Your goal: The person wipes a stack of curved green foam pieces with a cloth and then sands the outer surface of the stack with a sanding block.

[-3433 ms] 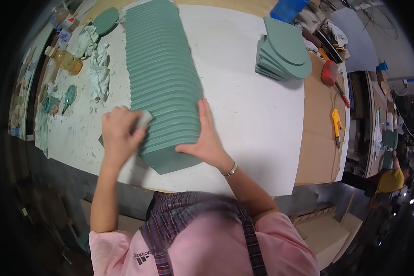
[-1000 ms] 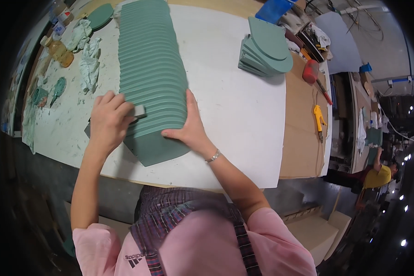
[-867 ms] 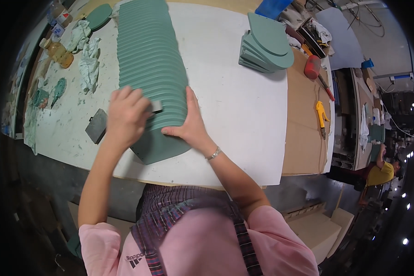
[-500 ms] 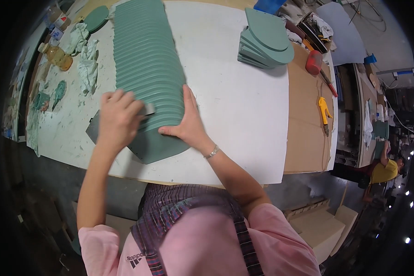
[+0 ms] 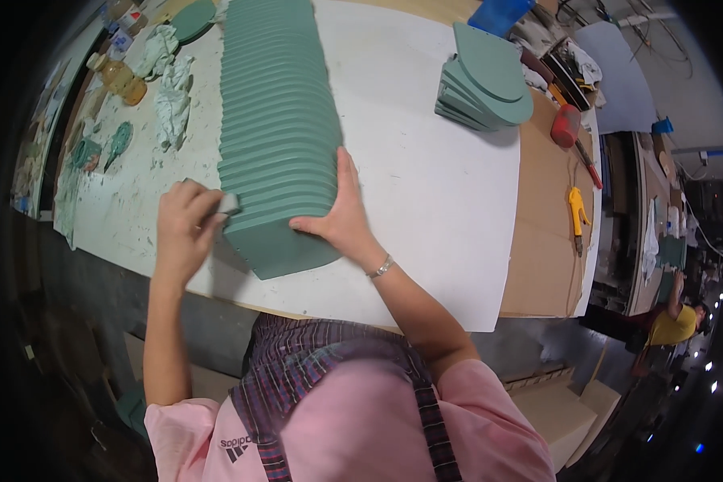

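Observation:
A long row of green curved-top panels [image 5: 277, 112], packed face to face, runs away from me along the white table. At its near left corner my left hand [image 5: 186, 225] pinches a small grey-green pad [image 5: 230, 203] against the panel edges; whether this is sandpaper or foam I cannot tell. My right hand [image 5: 341, 213] is spread against the near right corner. Its thumb lies on the nearest panel and its fingers stretch along the right side, touching the row without wrapping around it.
A second stack of green panels [image 5: 490, 76] lies at the back right. Farther right are a red mallet [image 5: 566, 126] and a yellow air gun [image 5: 577, 213] on brown cardboard [image 5: 542, 193]. At left are a bottle [image 5: 119, 80], rags [image 5: 173, 104] and a green-smeared brush [image 5: 119, 143].
My left hand has moved left and slightly down with the pad, from over the panel tops to the left edge. A dark grey flat shape beside it has gone from view. My right hand stays in place.

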`<state>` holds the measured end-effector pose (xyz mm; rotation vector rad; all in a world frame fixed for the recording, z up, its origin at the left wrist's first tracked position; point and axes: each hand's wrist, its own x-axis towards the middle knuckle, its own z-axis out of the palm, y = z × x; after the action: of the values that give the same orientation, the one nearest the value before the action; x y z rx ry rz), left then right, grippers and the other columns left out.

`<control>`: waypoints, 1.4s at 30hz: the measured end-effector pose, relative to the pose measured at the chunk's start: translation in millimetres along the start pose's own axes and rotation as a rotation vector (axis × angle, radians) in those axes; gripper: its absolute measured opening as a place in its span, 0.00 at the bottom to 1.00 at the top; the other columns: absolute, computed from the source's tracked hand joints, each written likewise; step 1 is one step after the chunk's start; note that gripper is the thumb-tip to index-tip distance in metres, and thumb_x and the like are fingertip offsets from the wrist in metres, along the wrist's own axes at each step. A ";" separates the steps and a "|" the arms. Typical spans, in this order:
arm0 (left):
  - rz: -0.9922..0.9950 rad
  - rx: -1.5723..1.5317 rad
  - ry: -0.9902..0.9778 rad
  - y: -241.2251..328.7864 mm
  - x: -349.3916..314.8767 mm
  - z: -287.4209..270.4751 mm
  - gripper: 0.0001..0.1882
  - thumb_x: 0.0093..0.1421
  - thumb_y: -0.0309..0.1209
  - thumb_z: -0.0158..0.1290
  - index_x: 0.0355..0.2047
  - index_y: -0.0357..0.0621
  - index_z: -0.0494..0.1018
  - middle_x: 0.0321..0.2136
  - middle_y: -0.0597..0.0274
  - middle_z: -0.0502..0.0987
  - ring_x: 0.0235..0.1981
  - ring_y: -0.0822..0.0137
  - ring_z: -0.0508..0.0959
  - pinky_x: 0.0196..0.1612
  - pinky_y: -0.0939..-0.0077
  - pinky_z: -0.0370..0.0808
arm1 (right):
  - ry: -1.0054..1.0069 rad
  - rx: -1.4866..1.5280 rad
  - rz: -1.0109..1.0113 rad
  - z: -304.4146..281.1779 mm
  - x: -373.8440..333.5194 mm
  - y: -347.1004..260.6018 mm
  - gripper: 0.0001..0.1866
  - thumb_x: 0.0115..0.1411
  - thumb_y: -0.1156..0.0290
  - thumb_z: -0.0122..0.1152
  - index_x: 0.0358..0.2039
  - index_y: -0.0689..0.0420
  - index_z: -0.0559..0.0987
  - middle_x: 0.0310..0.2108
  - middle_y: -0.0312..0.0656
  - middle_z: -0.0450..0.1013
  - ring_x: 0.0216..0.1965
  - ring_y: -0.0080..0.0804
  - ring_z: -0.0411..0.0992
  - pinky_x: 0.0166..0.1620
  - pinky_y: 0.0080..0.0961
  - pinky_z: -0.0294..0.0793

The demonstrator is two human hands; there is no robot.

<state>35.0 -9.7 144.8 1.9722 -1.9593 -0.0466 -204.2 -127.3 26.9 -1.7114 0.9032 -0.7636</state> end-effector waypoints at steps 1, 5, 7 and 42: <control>-0.007 0.019 0.074 -13.5 -7.1 -0.5 0.15 0.47 0.20 0.63 0.38 0.40 0.78 0.32 0.57 0.74 0.36 0.54 0.73 0.42 0.62 0.68 | -0.006 0.000 0.000 0.5 -0.4 0.4 0.75 0.36 0.50 0.85 0.71 0.70 0.44 0.72 0.63 0.43 0.74 0.57 0.43 0.73 0.42 0.48; -0.210 -0.130 0.203 -9.7 -20.3 -6.5 0.14 0.48 0.19 0.62 0.37 0.39 0.78 0.31 0.56 0.73 0.31 0.56 0.73 0.34 0.65 0.70 | 0.012 0.016 -0.030 0.1 -1.0 5.4 0.75 0.37 0.48 0.84 0.71 0.70 0.43 0.72 0.62 0.44 0.74 0.55 0.44 0.73 0.42 0.47; -0.082 -0.219 0.213 20.1 -14.3 1.4 0.13 0.48 0.21 0.63 0.36 0.39 0.78 0.30 0.56 0.73 0.32 0.55 0.73 0.35 0.64 0.71 | 0.005 0.030 -0.040 3.1 -1.0 7.5 0.75 0.38 0.46 0.84 0.72 0.70 0.43 0.72 0.61 0.45 0.73 0.54 0.45 0.73 0.41 0.47; -0.730 -1.931 0.343 -7.4 -33.6 66.1 0.23 0.75 0.35 0.38 0.63 0.32 0.63 0.65 0.42 0.66 0.63 0.53 0.69 0.67 0.60 0.63 | -0.144 0.282 0.083 -5.8 64.0 15.2 0.58 0.66 0.30 0.42 0.72 0.69 0.35 0.76 0.60 0.30 0.77 0.48 0.27 0.75 0.37 0.32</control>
<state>22.8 7.8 73.3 0.9161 -0.2142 -1.1342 -179.0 -187.8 18.6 -1.4518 0.7257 -0.6686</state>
